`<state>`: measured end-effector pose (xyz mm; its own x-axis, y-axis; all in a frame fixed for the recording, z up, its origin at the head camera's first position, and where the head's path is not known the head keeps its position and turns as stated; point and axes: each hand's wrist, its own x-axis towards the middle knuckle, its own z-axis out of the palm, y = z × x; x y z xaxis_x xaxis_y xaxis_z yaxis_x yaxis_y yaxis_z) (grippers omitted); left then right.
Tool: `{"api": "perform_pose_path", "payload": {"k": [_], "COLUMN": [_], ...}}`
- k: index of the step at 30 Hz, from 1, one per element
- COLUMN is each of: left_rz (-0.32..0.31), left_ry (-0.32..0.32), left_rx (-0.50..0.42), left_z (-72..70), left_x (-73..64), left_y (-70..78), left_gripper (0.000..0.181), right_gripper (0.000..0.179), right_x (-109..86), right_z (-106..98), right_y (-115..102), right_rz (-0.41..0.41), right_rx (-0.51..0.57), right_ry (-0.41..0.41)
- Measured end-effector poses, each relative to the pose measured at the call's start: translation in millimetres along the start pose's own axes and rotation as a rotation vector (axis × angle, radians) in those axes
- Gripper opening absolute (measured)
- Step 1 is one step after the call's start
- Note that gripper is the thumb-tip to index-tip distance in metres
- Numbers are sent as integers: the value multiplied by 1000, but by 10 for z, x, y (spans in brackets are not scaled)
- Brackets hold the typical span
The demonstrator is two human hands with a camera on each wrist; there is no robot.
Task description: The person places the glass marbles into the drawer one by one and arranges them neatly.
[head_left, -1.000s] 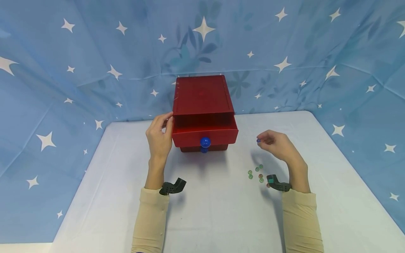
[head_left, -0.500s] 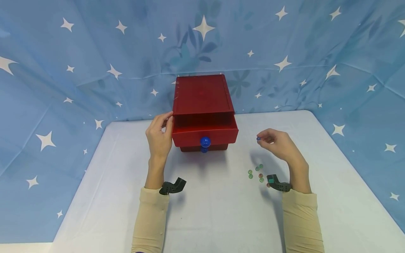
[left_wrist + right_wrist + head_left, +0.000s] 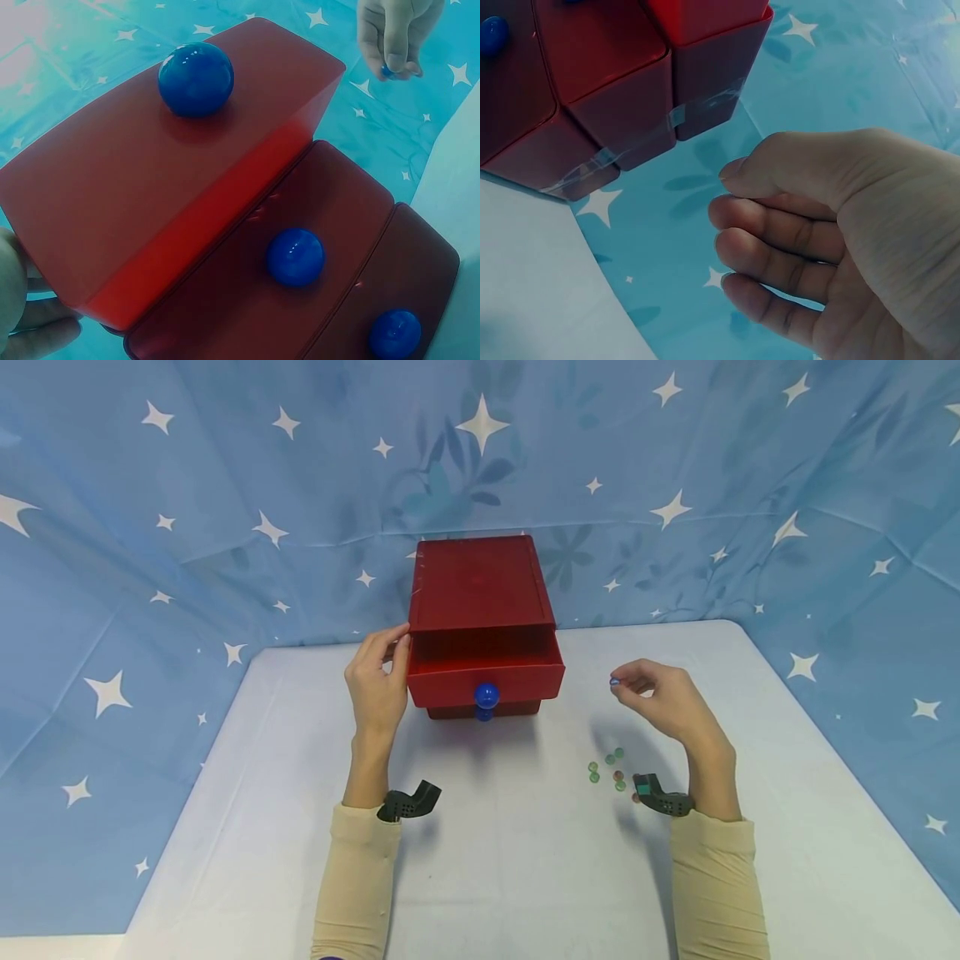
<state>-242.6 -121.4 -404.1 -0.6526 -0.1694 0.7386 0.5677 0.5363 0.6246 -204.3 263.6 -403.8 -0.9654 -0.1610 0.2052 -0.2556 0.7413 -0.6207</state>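
Observation:
A red drawer cabinet (image 3: 480, 581) stands at the back middle, its top drawer (image 3: 442, 686) pulled out. The part of the drawer's inside that shows holds nothing visible. Round blue knobs sit on the fronts, such as the top knob (image 3: 196, 79). My left hand (image 3: 377, 689) touches the left side of the pulled-out drawer by the cabinet's front corner, fingers fairly relaxed. To the right of the cabinet, in the air, my right hand (image 3: 660, 697) pinches a small blue glass bead (image 3: 615, 682) between thumb and fingertips. In the right wrist view the thumb and fingers hide the bead.
Several small green and reddish glass beads (image 3: 594, 777) lie on the white table (image 3: 510, 860) below my right hand. Behind the table hangs a blue star-patterned cloth (image 3: 300, 485). Clear tape (image 3: 604, 157) runs along the cabinet's side.
My right hand has risen slightly in the head view, and the blue bead has turned a little between the fingertips. The left hand and the drawer have stayed put.

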Motion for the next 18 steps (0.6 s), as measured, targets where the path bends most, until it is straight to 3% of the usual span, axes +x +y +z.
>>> {"api": "perform_pose_path", "payload": {"k": [18], "left_rz": [24], "left_ry": [16], "left_rx": [-18], "left_z": [13], "left_x": [13], "left_y": [-18], "left_gripper": [22], "right_gripper": [19], "right_x": [-20], "right_z": [5], "right_y": [-85], "right_rz": [-80], "right_rx": [-24], "right_ry": [174]}}
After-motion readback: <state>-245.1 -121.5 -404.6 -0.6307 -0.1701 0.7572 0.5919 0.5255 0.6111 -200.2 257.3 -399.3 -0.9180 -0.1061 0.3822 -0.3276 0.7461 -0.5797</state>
